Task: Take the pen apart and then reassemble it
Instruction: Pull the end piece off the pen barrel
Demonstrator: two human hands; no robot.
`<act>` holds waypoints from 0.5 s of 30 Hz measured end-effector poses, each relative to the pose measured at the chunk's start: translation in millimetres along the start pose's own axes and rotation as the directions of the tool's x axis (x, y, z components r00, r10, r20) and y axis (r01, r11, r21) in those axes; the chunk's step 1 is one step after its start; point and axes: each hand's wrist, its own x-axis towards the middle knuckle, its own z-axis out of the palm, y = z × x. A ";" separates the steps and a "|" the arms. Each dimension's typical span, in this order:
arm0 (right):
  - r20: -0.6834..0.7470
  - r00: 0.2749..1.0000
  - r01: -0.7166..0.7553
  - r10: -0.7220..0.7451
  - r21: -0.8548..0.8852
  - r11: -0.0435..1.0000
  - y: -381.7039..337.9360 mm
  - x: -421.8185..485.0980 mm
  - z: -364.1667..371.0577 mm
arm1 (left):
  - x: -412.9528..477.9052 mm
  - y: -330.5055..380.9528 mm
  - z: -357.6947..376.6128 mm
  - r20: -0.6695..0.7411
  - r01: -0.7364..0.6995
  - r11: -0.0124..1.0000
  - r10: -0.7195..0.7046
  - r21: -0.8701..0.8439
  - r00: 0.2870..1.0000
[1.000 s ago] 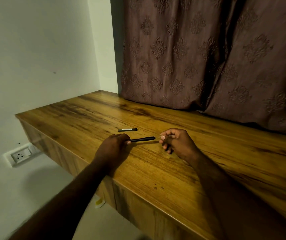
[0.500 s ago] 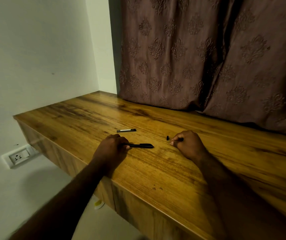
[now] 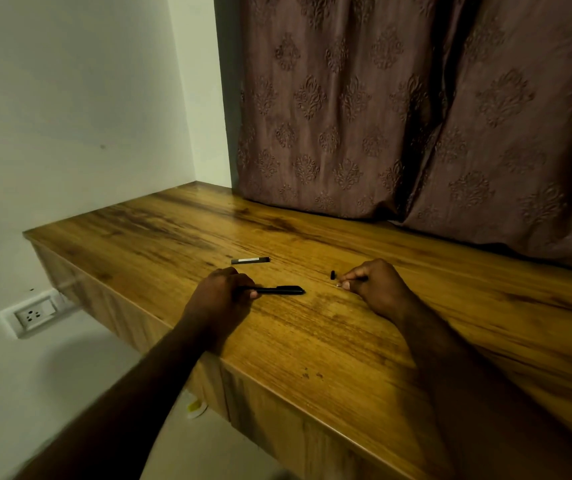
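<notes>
Held the slim black plastic pen barrel (image 3: 279, 290) by its left end in the left grip (image 3: 223, 294), fingers curled round it, with the free length lying flat on the glossy brown wooden bench (image 3: 346, 358) and pointing right. Rested the right grip (image 3: 376, 284) on the wood off to the right of the pen barrel, apart from its tip, fingers curled down. Made out a thin dark sliver by the knuckles, but could not tell whether anything was pinched there. Found a tiny black stub-shaped piece (image 3: 332, 274) lying just beyond and to the right of the pen barrel's free tip, close by the right grip and touched by nothing. Found a short dark tube with a pale strip along it (image 3: 250, 260), probably a cap or sleeve, lying beyond the pen barrel and roughly parallel to it, also untouched. Judged the taking apart to be under way, with reassembly not yet begun. Judged the pen barrel light, stiff and smooth, round enough to roll on so glossy a surface. Thought it best pinched firmly near the end being worked, with the far end steadied. Reckoned the tiny stub the riskiest part: nearly weightless, easily flicked or lost against the dark grain, and needing a careful fingertip pinch. Reckoned the short tube would handle like the pen barrel and was best taken round its middle.
</notes>
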 end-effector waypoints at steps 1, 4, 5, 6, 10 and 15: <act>0.001 1.000 -0.008 0.008 0.006 1.000 1.0 0.2 -0.1 | 0.0 0.0 -0.1 -0.003 -0.003 1.000 0.003 0.001 1.000; -0.073 0.997 -0.020 0.022 0.037 0.999 2.5 -0.3 1.9 | -1.2 0.8 -0.6 0.000 0.005 1.000 -0.005 0.003 1.000; -0.127 0.992 -0.014 0.022 0.056 0.998 1.2 -1.4 2.6 | -1.1 0.8 -0.3 0.001 0.010 1.000 -0.010 0.007 1.000; -0.192 0.981 0.000 0.015 0.077 0.997 -1.3 -2.9 3.2 | -1.0 0.7 -0.2 0.006 0.019 1.000 -0.019 0.012 1.000; -0.364 0.931 0.091 -0.038 0.129 0.988 -17.7 -9.7 7.7 | -0.2 -0.5 0.8 0.021 0.047 0.998 -0.048 0.044 0.999; -0.136 0.975 0.183 -0.175 0.048 0.982 -35.4 -14.4 32.0 | 2.2 -4.3 1.9 0.055 0.071 0.995 -0.074 0.066 0.996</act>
